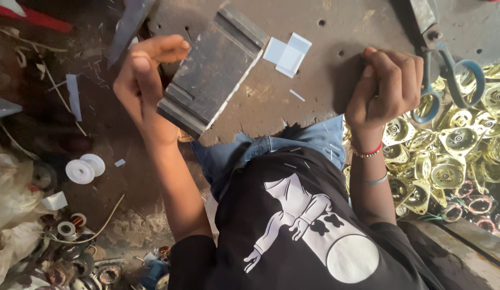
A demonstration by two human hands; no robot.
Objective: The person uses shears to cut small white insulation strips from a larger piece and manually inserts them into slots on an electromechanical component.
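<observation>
- Left hand (pixel 145 75), upper left, grips the grey metal block (pixel 212 70); keep it flat on the worn board (pixel 293 102).
- Right hand (pixel 387 86), upper right, is curled closed, perhaps pinching a white strip; the scissors (pixel 446 75) lie just beside it.

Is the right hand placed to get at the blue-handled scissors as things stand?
Probably yes: the scissors lie just beside the right hand on the metal plate, with nothing between them, though the hand is curled shut.

A dirt floor (pixel 99 134) is lying littered with scraps, white spools (pixel 84 168) and copper-wound coils (pixel 73 223) along the left edge. A worn, pitted workbench (pixel 314 64) is spanning the top, while a heap of brass-coloured metal housings (pixel 454 145) is gleaming at its right edge.
</observation>
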